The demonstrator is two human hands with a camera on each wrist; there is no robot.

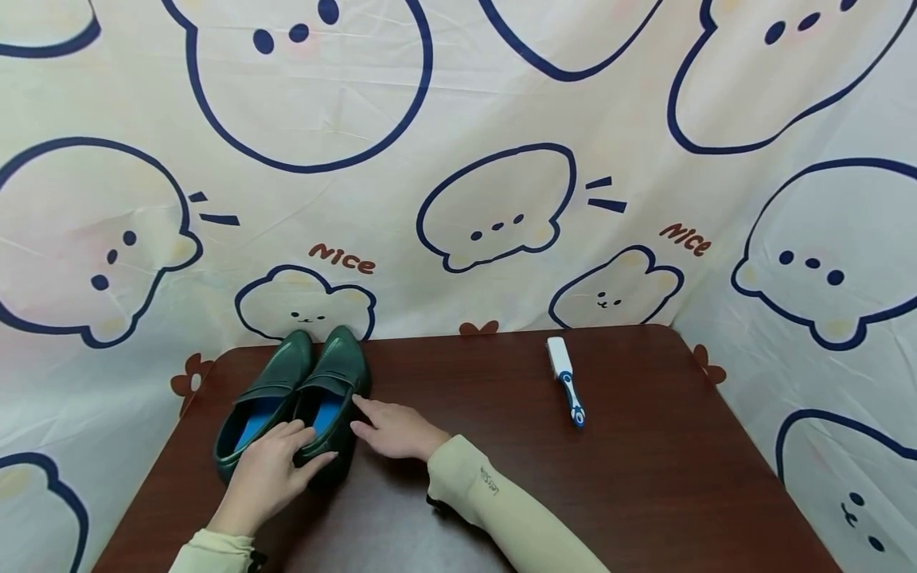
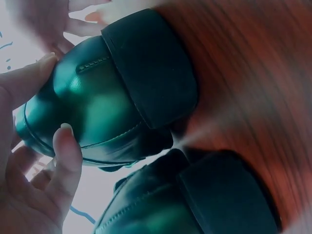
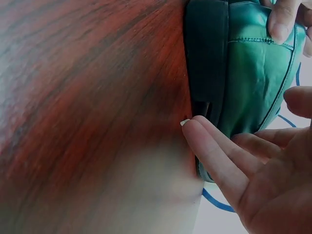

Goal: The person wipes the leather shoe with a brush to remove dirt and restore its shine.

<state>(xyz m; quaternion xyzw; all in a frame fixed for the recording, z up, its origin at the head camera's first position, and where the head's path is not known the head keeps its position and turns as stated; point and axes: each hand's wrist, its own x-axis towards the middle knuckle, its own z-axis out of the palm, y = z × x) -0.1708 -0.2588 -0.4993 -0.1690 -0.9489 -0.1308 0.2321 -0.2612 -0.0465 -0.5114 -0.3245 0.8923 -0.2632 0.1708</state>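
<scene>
Two dark green loafers stand side by side at the table's left, toes toward the back, blue insoles showing. My left hand [image 1: 265, 477] grips the right loafer [image 1: 344, 354] at its heel, thumb and fingers spread about the heel collar. The left loafer [image 1: 286, 362] stands close beside it, partly behind that hand. My right hand [image 1: 397, 430] touches the right loafer's outer side with extended fingers [image 3: 209, 146]. In the left wrist view the black heel block [image 2: 153, 70] of the right loafer faces the camera.
A brush [image 1: 560, 358] with a white head and a blue-and-white handle lies at the right on the brown wooden table [image 1: 501, 477]. Behind and beside the table hangs a pale cloth [image 1: 494, 119] with cartoon bear outlines.
</scene>
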